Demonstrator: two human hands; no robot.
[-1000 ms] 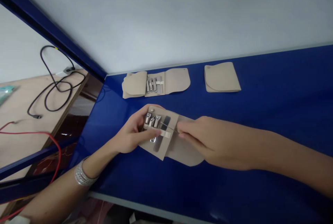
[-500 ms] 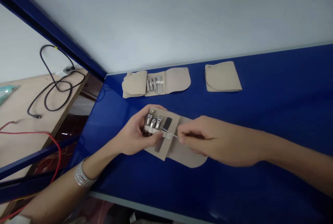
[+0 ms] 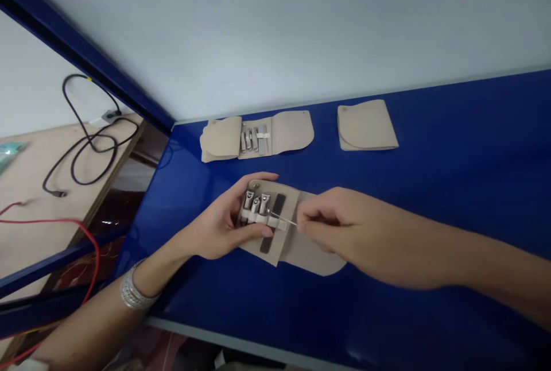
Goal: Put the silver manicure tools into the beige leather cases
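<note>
open beige manicure case [image 3: 297, 250] at lower centre, on a blue tabletop [image 3: 451, 130], with three steel nail clippers [image 3: 253, 207] and a dark nail file [image 3: 267, 243] under a white strap [image 3: 275, 220]. left hand [image 3: 219, 227] grasps the case, thumb partly over the strap; right hand [image 3: 331, 227] pinches a thin steel pick [image 3: 286, 221]. upper centre: second open case [image 3: 258, 138]; closed case [image 3: 367, 125] to its right. far left, beyond the table: black cable [image 3: 86, 135], red wire [image 3: 55, 221].

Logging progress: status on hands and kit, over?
Left hand gripping open beige manicure case. Right hand pinching thin metal tool at strap. Open case, folded case lie beyond.
</note>
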